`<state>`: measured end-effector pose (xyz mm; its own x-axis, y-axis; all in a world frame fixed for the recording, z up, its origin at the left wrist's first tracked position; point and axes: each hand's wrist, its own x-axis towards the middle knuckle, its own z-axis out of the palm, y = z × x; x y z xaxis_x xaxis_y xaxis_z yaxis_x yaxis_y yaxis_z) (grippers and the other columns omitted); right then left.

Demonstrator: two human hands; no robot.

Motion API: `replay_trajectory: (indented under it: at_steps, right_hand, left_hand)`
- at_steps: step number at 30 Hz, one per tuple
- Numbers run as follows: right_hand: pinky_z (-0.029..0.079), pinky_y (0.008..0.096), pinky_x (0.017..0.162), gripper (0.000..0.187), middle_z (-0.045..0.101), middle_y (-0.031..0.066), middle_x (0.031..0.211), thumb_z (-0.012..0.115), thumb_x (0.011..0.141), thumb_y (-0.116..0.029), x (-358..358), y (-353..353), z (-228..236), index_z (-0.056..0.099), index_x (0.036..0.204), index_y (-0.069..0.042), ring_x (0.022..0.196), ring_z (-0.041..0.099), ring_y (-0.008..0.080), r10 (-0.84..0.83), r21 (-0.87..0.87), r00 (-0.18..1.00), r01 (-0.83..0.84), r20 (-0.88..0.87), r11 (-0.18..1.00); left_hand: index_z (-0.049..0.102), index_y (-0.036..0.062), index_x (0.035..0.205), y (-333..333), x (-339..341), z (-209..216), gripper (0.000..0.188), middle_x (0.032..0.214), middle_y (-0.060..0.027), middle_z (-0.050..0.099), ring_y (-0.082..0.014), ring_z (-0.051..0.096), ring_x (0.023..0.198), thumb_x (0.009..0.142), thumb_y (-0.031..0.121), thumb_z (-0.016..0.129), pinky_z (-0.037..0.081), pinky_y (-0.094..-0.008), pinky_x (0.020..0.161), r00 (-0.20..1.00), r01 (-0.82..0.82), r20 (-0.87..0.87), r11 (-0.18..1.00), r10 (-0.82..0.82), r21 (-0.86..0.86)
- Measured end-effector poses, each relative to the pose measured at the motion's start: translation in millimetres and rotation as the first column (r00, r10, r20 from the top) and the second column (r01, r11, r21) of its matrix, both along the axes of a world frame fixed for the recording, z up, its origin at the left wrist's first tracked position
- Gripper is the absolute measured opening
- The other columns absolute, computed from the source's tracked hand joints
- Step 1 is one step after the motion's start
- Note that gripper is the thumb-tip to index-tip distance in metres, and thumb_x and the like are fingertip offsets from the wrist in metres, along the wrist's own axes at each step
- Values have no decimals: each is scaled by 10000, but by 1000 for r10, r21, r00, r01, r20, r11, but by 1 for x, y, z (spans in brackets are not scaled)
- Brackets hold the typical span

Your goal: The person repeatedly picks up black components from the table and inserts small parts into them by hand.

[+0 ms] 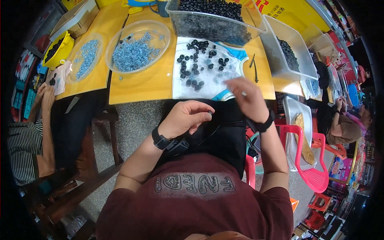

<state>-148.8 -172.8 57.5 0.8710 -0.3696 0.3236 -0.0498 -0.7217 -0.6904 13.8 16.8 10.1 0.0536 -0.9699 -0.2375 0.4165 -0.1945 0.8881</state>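
Note:
My left hand (186, 117) is closed in a pinch above my lap, near the table's front edge. Between its thumb and forefinger sits a small black part (211, 112), mostly covered by the fingertips. To its right, my right hand (250, 98) hovers by the front right corner of a white and light-blue cloth (182, 86). Motion smears its fingers, so whether they hold anything cannot be made out. Scattered over the cloth are black round caps (195, 83) and small clear-blue plastic pieces (226, 75).
A clear tub (208, 29) of black caps stands behind the cloth. Left of it is a round tray (110, 56) with clear-blue pieces. Another clear bin (272, 52) stands right, near two thin black sticks (255, 71). Co-workers sit at both sides; a pink chair (316, 176) is at right.

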Motion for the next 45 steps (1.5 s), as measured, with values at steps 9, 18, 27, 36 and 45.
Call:
replay_trajectory:
  at_steps: [9,18,27,36,45]
  right_hand:
    - [518,328,758,205,666,154,939,653,875,-16,7,-59,-30,680,1078,-12,833,659,273,-171,-236,969,126,-181,964]
    - [523,337,732,236,662,159,963,603,854,22,1,-55,-21,686,1073,-9,794,648,274,-291,-85,955,286,-50,954]
    - [521,351,705,148,648,160,924,690,869,-78,11,-48,-32,704,999,-7,780,651,282,-254,-263,957,210,-143,942]
    - [506,294,707,325,657,106,964,626,836,30,-4,-48,-11,669,1151,-36,775,622,204,-302,-135,952,292,-55,947]
    - [539,365,745,219,698,188,945,657,872,-79,11,-77,-23,713,1079,-33,824,688,303,-380,-111,921,370,-82,922]
  left_hand:
    - [687,18,1108,-3,0,1,216,744,21,644,-27,492,487,913,101,725,374,-188,435,999,-41,28,999,41,8]
    - [684,18,1119,-4,3,-3,232,759,23,647,-23,488,498,906,97,732,368,-186,445,998,-51,27,999,51,-8]
    - [685,16,1118,-4,1,-4,241,771,25,653,-21,486,506,899,100,741,363,-181,448,997,-54,54,999,54,-3]
    - [689,23,1118,-4,3,-7,244,773,27,656,-17,482,504,899,114,745,357,-175,449,996,-61,67,998,62,-14]
    - [685,23,1125,-3,2,-6,245,781,23,664,-13,486,508,899,103,741,357,-170,452,997,-51,52,998,52,-20]
